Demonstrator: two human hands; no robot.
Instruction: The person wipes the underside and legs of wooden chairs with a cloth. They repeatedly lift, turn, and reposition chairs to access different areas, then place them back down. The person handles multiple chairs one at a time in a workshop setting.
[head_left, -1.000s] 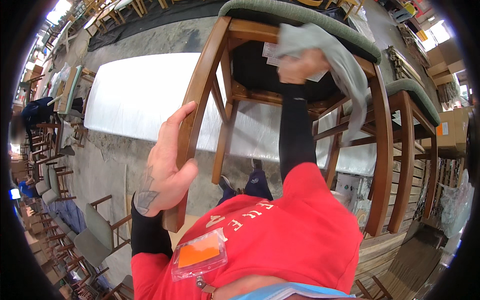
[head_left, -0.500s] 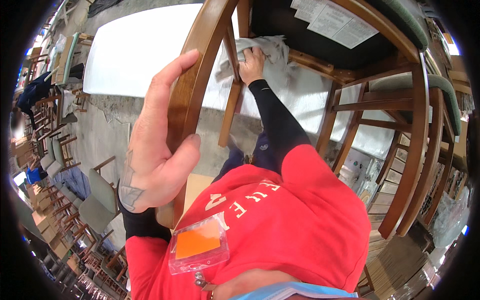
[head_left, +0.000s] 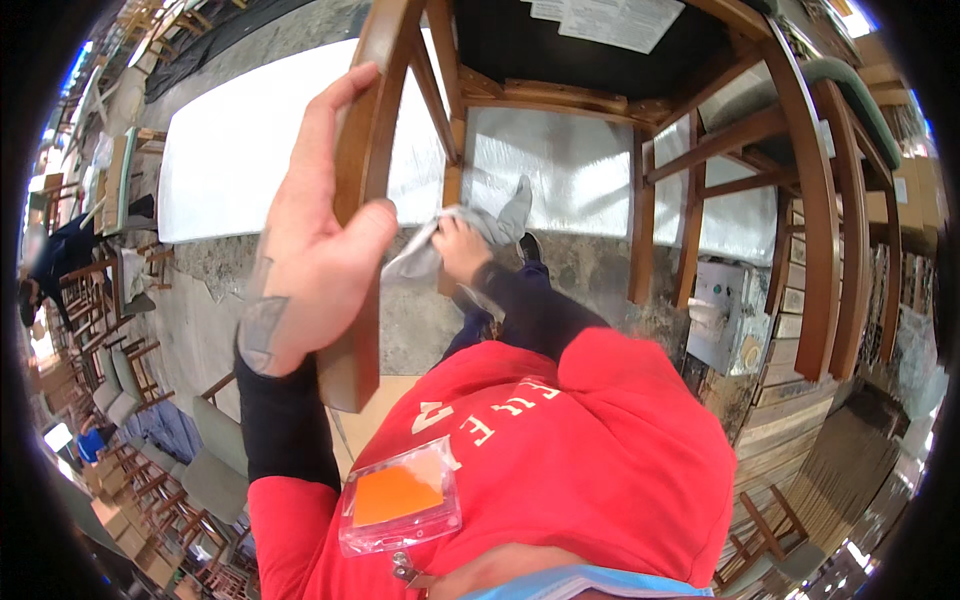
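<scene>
A brown wooden chair (head_left: 549, 93) is tipped so that its black underside and paper labels show. My left hand (head_left: 315, 245) grips its nearest wooden leg (head_left: 372, 130), thumb on one side and fingers on the other. Lower down, my right hand (head_left: 462, 250) closes on a grey cloth (head_left: 412, 256). That cloth is wrapped about the lower part of another chair leg (head_left: 453, 185), and a loose end of it trails to the right. My right fingers are partly blurred.
A white-covered flat surface (head_left: 240, 130) lies beyond the chair. More wooden chairs with green-grey seats (head_left: 850, 100) stand close on the right. A grey metal box (head_left: 722, 315) sits near slatted wood (head_left: 790, 400). Several chairs (head_left: 215, 480) crowd the left.
My right hand has slid the cloth down along the chair leg, toward me. The chair has shifted slightly up and left in view, and my left hand keeps its grip.
</scene>
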